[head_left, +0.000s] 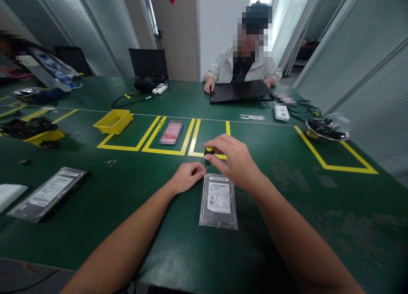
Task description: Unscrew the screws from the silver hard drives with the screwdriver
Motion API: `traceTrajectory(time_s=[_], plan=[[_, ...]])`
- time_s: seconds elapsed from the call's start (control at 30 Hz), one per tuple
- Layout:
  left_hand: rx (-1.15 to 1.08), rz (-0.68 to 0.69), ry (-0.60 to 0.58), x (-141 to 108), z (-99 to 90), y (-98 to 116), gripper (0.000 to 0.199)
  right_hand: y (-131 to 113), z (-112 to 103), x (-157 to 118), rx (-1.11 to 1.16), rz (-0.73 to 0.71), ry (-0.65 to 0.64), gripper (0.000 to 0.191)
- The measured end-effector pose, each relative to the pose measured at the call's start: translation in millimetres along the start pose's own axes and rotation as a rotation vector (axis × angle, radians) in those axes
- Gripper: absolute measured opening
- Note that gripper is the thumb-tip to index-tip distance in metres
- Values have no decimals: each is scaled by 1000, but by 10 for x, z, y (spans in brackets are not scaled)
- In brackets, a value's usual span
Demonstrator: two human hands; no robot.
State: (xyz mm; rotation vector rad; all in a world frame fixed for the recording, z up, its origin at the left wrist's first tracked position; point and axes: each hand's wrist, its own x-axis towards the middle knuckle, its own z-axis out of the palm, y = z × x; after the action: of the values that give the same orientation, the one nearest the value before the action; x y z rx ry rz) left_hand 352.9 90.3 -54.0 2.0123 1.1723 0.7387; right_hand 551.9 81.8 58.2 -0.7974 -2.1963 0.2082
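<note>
A silver hard drive [219, 198] with a white label lies flat on the green table in front of me. My right hand [234, 160] is closed round the black-and-yellow handle of a short screwdriver [208, 154], held upright with its tip down at the drive's far left corner. My left hand [188, 176] rests beside that same corner, thumb and fingers pinched together close to the screwdriver's tip. Whatever those fingers hold, if anything, is too small to make out. Another hard drive [47, 194] lies to the left.
Small screws [112, 161] are scattered left of my hands. Beyond are a yellow bin [114, 122], a pink pixelated item [171, 132] and yellow tape outlines. A metal bowl [327, 129] stands at right. Across the table a person [242, 64] holds a black laptop [240, 91].
</note>
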Motion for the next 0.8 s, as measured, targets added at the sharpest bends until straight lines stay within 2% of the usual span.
traceTrajectory(time_s=[0.47,0.8], plan=[[4,0,6,-1,-4,21,14,-11,27,-18,-16,40,-18,18],[32,16,4,4,-8,31,16,-13,124,-42,-72,73,35,18]])
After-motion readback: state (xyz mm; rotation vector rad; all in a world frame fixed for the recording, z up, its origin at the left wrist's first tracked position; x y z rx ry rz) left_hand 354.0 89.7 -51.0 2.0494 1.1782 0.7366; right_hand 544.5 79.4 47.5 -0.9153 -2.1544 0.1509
